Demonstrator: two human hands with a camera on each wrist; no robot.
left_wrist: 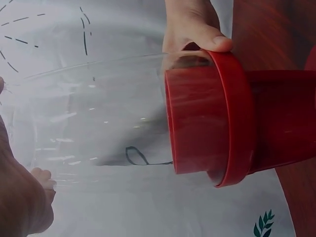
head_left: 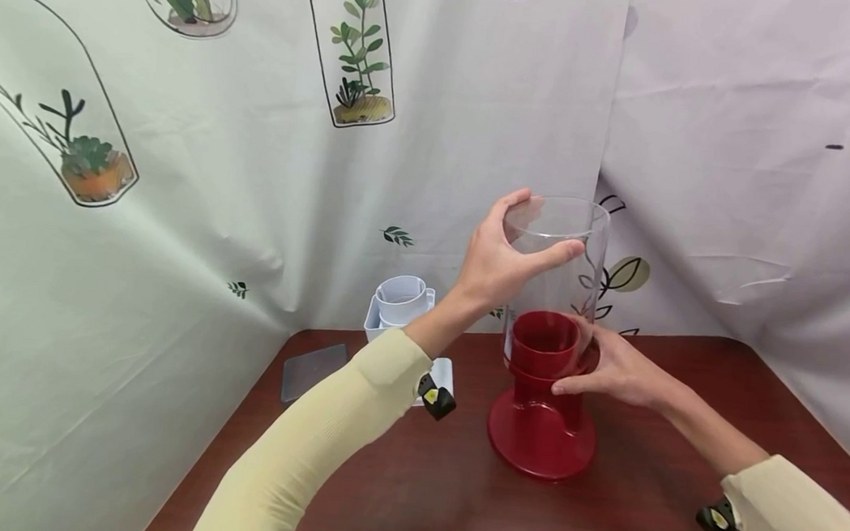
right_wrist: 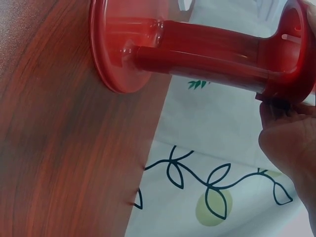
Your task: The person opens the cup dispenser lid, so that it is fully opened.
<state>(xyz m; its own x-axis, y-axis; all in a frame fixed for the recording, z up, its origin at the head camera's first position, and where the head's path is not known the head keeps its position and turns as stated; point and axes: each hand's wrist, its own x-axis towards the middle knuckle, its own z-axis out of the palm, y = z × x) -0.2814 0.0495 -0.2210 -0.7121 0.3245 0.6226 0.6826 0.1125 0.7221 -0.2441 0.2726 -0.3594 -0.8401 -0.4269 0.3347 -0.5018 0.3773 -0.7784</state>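
A red stand (head_left: 541,443) with a round base stands upright on the table. On its top collar (left_wrist: 237,123) sits a tall clear cylinder (head_left: 556,273), its lower end around the red inner ring (head_left: 541,333). My left hand (head_left: 498,258) holds the cylinder at its upper rim, thumb on the near side and fingers on the far side. Lower down, my right hand (head_left: 623,371) grips the red collar from the right, thumb in front. The right wrist view shows the stand's column (right_wrist: 212,54) and the right fingers (right_wrist: 286,133) against the collar's underside; the cylinder is out of that view.
Behind my left forearm, a white cup (head_left: 403,297) sits in a white square container (head_left: 373,321). A dark flat sheet (head_left: 314,372) and a partly hidden white flat piece (head_left: 444,372) lie on the brown table (head_left: 447,494). A printed cloth (head_left: 446,161) hangs behind.
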